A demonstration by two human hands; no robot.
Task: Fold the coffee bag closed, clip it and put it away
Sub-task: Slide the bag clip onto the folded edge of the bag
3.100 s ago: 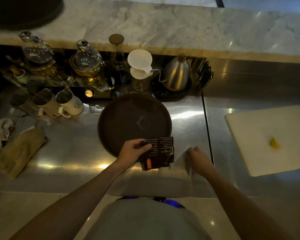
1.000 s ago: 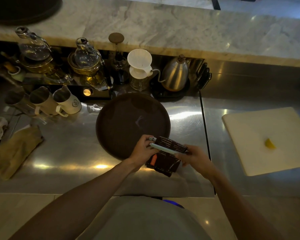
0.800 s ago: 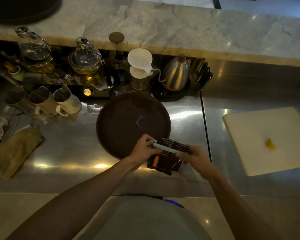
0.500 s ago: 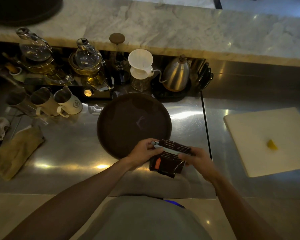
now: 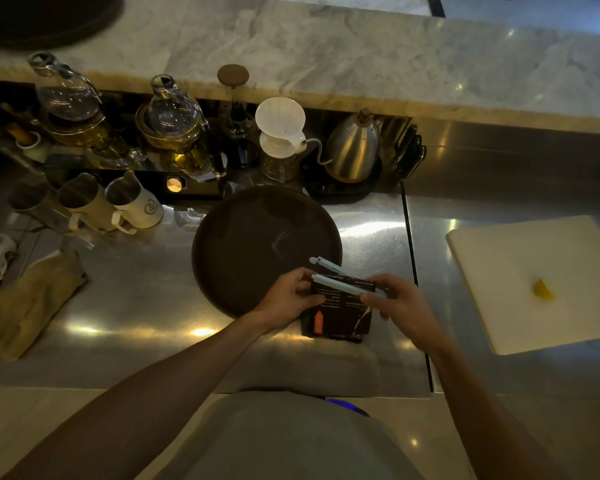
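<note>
The bag (image 5: 338,315) is held upright just above the counter (image 5: 371,237), beside the tray (image 5: 243,244). Its folded top is gripped by the left hand (image 5: 288,296); the hinged end of the open clip (image 5: 343,287) is pinched by the right hand (image 5: 400,306). The bag looks light, crinkly and springy, so the fold is best pinned close under the clip while it is shut.

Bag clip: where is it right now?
Head view, centre: the bag clip lies open across the coffee bag top, between both hands, at the round tray's near edge.
</note>
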